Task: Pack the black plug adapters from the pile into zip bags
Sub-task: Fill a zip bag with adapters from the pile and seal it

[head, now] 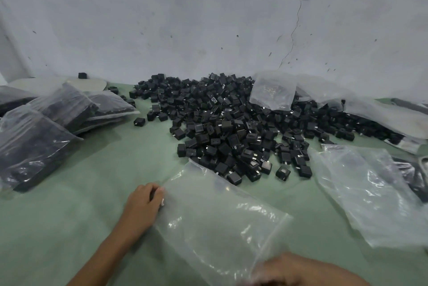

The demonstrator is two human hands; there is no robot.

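Note:
A big pile of black plug adapters (231, 119) covers the middle and right of the green table (92, 193), against the wall. In front of it I hold a clear, empty zip bag (215, 216) between both hands. My left hand (144, 200) grips the bag's left edge with curled fingers. My right hand (284, 269), at the bottom edge of the view, pinches the bag's near corner and is partly blurred behind the plastic.
Several filled zip bags (46, 128) lie stacked at the left. A heap of empty zip bags (370, 193) lies at the right, and more loose plastic (273, 91) rests on the pile's far right. A few stray adapters (139, 121) sit left of the pile.

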